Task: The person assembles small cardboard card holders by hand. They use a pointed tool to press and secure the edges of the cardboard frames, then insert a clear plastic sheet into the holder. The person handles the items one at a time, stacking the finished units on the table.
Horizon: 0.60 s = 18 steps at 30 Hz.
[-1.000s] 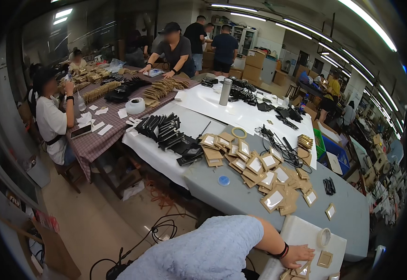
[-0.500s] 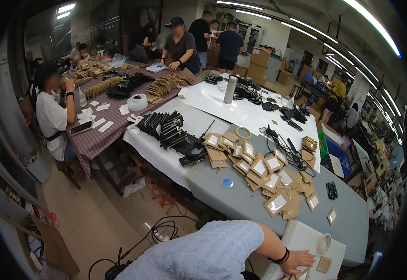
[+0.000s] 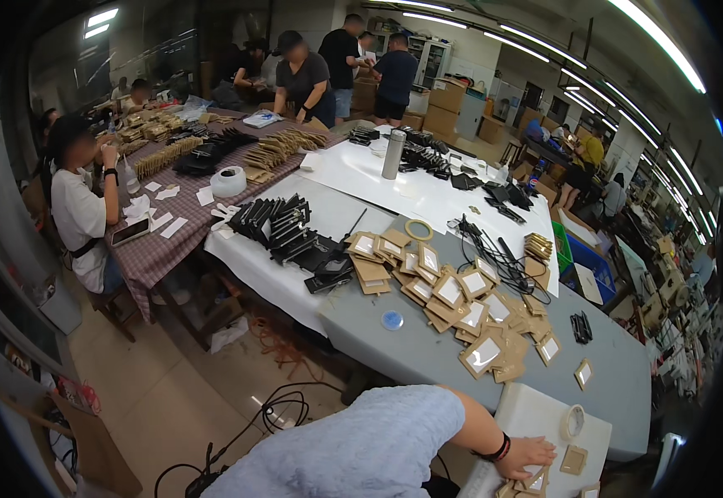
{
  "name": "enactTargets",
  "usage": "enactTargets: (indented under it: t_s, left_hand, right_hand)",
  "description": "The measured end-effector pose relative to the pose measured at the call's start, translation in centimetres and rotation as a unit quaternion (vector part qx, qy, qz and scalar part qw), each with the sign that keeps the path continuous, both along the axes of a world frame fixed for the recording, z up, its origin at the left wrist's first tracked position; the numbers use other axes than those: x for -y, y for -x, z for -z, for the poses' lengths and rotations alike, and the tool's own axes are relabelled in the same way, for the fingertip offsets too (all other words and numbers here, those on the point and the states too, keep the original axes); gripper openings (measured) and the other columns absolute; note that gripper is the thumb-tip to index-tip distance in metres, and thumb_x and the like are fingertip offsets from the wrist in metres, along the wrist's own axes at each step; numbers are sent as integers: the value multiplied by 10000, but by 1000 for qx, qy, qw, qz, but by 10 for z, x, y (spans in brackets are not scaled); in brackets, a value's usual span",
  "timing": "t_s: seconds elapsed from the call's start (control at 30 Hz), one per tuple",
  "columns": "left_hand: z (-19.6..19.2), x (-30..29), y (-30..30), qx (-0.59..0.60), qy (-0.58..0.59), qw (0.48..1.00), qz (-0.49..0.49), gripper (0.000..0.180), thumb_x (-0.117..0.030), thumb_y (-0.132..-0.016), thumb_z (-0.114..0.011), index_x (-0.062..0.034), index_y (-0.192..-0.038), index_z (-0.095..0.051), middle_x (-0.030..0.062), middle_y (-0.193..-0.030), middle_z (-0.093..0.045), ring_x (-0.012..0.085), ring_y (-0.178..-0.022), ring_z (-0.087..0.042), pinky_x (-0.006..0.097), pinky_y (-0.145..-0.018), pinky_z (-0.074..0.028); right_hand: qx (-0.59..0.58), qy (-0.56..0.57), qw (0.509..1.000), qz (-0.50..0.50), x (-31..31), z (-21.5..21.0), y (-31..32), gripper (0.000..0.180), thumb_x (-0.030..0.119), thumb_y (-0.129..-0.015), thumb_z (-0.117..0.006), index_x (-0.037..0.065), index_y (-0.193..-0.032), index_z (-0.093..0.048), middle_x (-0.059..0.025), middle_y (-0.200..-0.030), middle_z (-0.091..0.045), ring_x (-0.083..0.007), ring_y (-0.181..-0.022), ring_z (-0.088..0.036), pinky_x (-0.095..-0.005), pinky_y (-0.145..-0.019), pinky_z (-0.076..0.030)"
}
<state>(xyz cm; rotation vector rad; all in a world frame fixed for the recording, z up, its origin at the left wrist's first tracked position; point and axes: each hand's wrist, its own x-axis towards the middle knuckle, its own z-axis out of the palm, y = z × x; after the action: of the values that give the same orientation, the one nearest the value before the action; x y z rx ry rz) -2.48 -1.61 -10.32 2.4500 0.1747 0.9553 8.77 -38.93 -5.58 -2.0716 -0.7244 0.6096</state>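
Note:
My left arm, in a light blue sleeve, reaches in from the lower edge. A dark and red band circles its wrist. My left hand (image 3: 529,456) lies palm down with fingers stretched out, on small tan frame-shaped pieces (image 3: 534,481) with pale windows, partly hidden under it. These rest on a white block-like surface (image 3: 517,408). Just right of my fingers lies a single tan square frame (image 3: 574,459). A roll of pale tape (image 3: 573,422) sits beyond it. Another tan piece (image 3: 591,491) is cut off by the lower edge. My right hand is out of view.
A heap of tan frames with white windows (image 3: 483,354) spreads over the grey table (image 3: 411,357). Around it are a yellowish tape ring (image 3: 418,230), black cables (image 3: 494,257), black pieces (image 3: 291,232) and a steel bottle (image 3: 394,154). Co-workers sit and stand around a checkered table (image 3: 162,249).
The whole view has shifted slightly left and up. My left hand stays on the tan pieces, and another piece now shows at the lower edge.

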Motion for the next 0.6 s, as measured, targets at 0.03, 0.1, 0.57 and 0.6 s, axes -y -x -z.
enactTargets:
  t_s: [0.03, 0.1, 0.57, 0.6]
  left_hand:
    - [-1, 0, -1, 0, 5, 1000, 2, 598, -219, -767, -601, 30, -1281, -425, 271, -1390, -379, 443, -1350, -292, 639, -1090, -192]
    - [0, -1, 1, -3, 3, 1000, -4, 599, -223, -770, -598, 30, -1285, -423, 272, -1390, -379, 439, -1346, -299, 636, -1090, -192]
    - [-11, 4, 11, -38, -1, 999, -10, 585, -223, -804, -583, 14, -1307, -400, 244, -1400, -378, 378, -1340, -338, 634, -1079, -223]
    - [-12, 4, 11, -40, -2, 999, -9, 579, -224, -804, -583, 12, -1302, -403, 243, -1401, -378, 375, -1340, -339, 635, -1078, -226]
  right_hand:
    - [-3, 0, 1000, -7, 0, -3, 1, 298, 94, -838, -712, 23, -1068, -537, -62, -804, -506, -134, -625, -527, -286, -524, -443]
    - [1, -25, 999, -20, 3, 6, -5, 307, 94, -839, -713, 22, -1076, -532, -58, -807, -497, -130, -615, -520, -282, -520, -440]
    - [-9, -105, 994, -12, 5, 33, -17, 271, 44, -820, -707, 38, -1041, -551, -34, -803, -458, -119, -640, -468, -266, -544, -408]
    - [-9, -106, 994, -13, 7, 37, -20, 271, 45, -818, -709, 37, -1040, -554, -33, -803, -458, -119, -645, -466, -267, -550, -408]
